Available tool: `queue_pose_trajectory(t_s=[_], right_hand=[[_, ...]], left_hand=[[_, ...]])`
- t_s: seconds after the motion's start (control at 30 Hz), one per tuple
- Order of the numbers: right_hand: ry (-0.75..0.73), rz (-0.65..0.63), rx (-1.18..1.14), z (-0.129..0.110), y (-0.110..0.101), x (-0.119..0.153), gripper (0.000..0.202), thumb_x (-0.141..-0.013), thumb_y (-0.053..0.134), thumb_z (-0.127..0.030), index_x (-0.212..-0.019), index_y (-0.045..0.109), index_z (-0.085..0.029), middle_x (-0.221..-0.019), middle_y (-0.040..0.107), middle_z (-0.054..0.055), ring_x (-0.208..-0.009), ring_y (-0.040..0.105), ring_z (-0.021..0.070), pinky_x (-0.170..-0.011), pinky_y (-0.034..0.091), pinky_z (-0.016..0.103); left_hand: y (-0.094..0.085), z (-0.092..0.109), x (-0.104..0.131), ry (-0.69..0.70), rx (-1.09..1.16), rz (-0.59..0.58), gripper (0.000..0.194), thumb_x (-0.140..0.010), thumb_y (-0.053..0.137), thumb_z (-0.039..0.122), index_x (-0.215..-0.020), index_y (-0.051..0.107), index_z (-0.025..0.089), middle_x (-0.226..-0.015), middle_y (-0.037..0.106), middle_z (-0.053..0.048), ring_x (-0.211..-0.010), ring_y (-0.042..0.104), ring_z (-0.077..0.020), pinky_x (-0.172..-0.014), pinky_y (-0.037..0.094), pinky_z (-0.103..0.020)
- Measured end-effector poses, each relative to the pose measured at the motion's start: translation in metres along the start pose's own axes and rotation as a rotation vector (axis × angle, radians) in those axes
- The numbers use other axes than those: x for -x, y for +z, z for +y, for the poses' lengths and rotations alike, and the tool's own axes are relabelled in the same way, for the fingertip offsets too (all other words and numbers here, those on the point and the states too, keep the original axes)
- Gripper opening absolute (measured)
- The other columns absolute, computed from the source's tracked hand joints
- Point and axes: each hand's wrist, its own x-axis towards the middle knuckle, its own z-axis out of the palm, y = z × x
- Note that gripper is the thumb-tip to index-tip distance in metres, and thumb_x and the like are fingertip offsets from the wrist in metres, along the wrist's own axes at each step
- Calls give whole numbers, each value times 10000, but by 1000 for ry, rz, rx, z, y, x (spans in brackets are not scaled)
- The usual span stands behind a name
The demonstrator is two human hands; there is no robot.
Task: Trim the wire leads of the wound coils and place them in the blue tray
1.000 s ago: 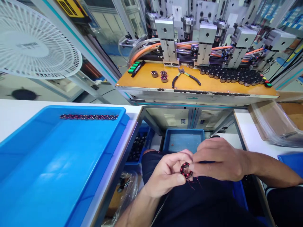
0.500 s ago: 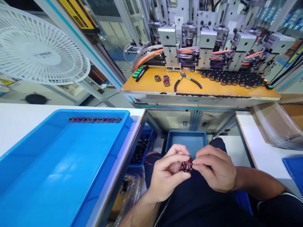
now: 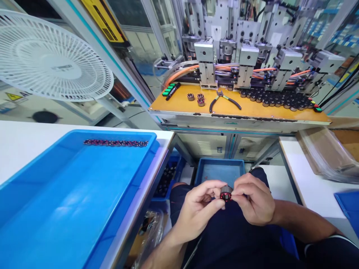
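Observation:
Over my lap, my left hand (image 3: 203,203) grips a small motor stator (image 3: 226,195) between thumb and fingertips. The stator is a short round piece with a dark grey side and red windings around its open face, which tilts toward me. My right hand (image 3: 254,200) is closed in a pinch at the stator's right edge, thumb and forefinger touching the rim. Whatever sits between those fingertips is too small to make out. Similar stators (image 3: 200,101) stand on the orange bench top (image 3: 179,104), near cutting pliers (image 3: 224,100) with black and yellow handles.
A large blue tray (image 3: 84,194) on the left table holds a row of stators (image 3: 116,143) along its far edge. Many dark parts (image 3: 280,99) crowd the bench under the machine (image 3: 246,56). A blue bin (image 3: 220,170) lies beyond my knees; a fan (image 3: 56,63) stands left.
The stator has tilted in my left hand, so its grey side now shows above the red face. Both hands have shifted slightly, and the camera view has moved a little.

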Motion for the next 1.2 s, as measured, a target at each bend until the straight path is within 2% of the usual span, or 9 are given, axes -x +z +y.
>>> queue_pose_trajectory(t_s=[0.33,0.43,0.53,0.63,0.73,0.83,0.93,1.03,1.2], right_hand=[[-14,21,127,-1,1,2,120,-907,525,-101,-833,595,-163,-712,610,38,-592,558,129,-561,492,249],[49,52,142,-4,2,1,125,-890,537,-78,-837,609,-165,-721,614,34,-607,577,130,-573,500,244],[101,74,121,-6,2,-1,129,-889,533,-72,-836,601,-167,-713,603,27,-631,591,131,-586,509,236],[113,69,93,-6,0,-1,122,-893,526,-80,-835,584,-170,-713,596,25,-626,586,126,-576,504,231],[20,40,58,-3,-4,1,108,-914,516,-109,-856,582,-171,-713,595,26,-602,582,123,-559,512,233],[-106,-18,54,2,-9,4,110,-927,496,-119,-895,590,-166,-717,599,33,-629,610,135,-584,553,242],[-179,-56,65,5,-13,5,114,-919,497,-109,-927,594,-168,-719,603,30,-635,623,138,-601,574,246],[-201,-60,118,7,-16,5,113,-941,483,-131,-929,587,-175,-708,602,27,-598,608,133,-571,555,247],[-164,-37,203,6,-18,3,102,-943,497,-134,-879,567,-171,-689,596,22,-559,571,120,-539,519,235]], left_hand=[[7,-1,1,53,109,42,206,-865,658,187,-1070,641,187,-766,707,-26,-660,693,-136,-635,564,-237],[8,-1,-1,111,109,69,186,-844,677,163,-1027,666,194,-927,710,-56,-678,705,-138,-651,580,-254],[8,-3,-1,205,119,57,105,-799,732,172,-893,691,197,-1132,685,-81,-826,720,-167,-753,590,-283],[9,-6,-1,255,237,30,135,-766,777,236,-799,651,201,-1072,717,-53,-1037,691,-226,-895,560,-343],[11,-8,-3,209,435,3,205,-757,786,306,-856,622,233,-925,737,-1,-1094,675,-228,-976,510,-382],[12,-7,-8,71,449,-2,361,-741,763,467,-980,646,222,-965,709,-40,-1050,668,-225,-929,508,-349],[10,-2,-13,-127,326,-129,516,-777,656,611,-951,672,125,-874,654,-82,-818,632,-175,-753,507,-282],[9,0,-12,-240,269,-211,444,-815,654,554,-903,642,119,-707,583,-28,-618,539,-113,-592,438,-234],[13,-6,-8,-123,264,-126,267,-856,680,336,-1043,610,159,-643,581,20,-559,547,-89,-560,440,-209]])
